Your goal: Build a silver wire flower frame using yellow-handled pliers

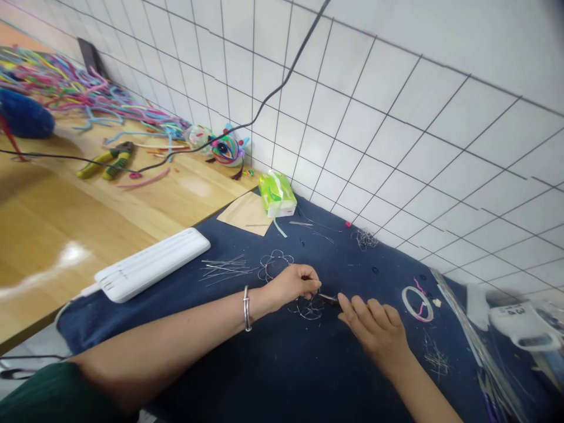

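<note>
My left hand [294,286], with a silver bangle on its wrist, is closed in a pinch on a thin wire; its fingertips hide most of the held part. Under them a looped wire shape [309,309] shows against the dark blue cloth. My right hand [376,330] is wrapped round small pliers [328,299], whose jaws point left and meet the wire by my left fingertips. A flower-shaped wire piece [276,251] with small reddish beads lies just behind my left hand. Left of it are several straight wire lengths [227,268].
A white power strip [152,264] lies left on the cloth. Behind are a green tissue pack [277,194] and brown paper [247,212]. To the right are a white ring [417,304], wire scraps [436,359] and scissors [490,396]. Yellow-handled pliers [108,160] and a black cable [282,85] are farther back.
</note>
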{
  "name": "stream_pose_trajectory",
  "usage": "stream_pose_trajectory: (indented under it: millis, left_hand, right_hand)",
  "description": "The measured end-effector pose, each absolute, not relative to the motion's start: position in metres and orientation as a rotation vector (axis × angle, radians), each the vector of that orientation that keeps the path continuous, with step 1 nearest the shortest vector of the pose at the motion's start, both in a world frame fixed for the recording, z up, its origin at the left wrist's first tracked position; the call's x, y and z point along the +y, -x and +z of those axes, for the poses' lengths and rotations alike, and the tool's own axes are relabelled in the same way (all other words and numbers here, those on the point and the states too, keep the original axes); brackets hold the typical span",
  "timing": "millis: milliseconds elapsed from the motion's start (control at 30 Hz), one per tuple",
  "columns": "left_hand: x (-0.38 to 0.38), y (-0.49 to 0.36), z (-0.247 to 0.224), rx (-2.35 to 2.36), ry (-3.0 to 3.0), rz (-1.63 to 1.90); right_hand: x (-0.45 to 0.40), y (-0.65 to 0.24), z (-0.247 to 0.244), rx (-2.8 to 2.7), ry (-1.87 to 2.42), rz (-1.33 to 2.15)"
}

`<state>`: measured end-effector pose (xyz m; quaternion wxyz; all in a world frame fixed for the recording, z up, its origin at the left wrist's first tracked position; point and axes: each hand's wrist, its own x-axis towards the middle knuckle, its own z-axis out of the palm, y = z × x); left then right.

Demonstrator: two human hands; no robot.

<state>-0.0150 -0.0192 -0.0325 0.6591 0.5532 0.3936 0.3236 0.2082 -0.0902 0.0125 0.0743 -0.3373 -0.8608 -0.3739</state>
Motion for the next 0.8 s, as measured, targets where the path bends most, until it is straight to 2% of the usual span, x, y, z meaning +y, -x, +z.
stream_pose_trajectory:
  millis: [267,533,800]
  left_hand:
    - [-0.019,0.016,-0.029,0.867,-1.253,0.694]
    - [-0.021,0.018,-0.027,0.862,-1.193,0.671]
    - [-0.021,0.016,-0.033,0.869,-1.198,0.637]
  right_hand:
    - [-0.089,-0.217,0.019,-2.719,0.869,-1.188]
    - [-0.091,-0.222,0.025,-2.787,1.117,-0.638]
    - [-0.091,-0.22,0.025,-2.821,1.063,-0.791]
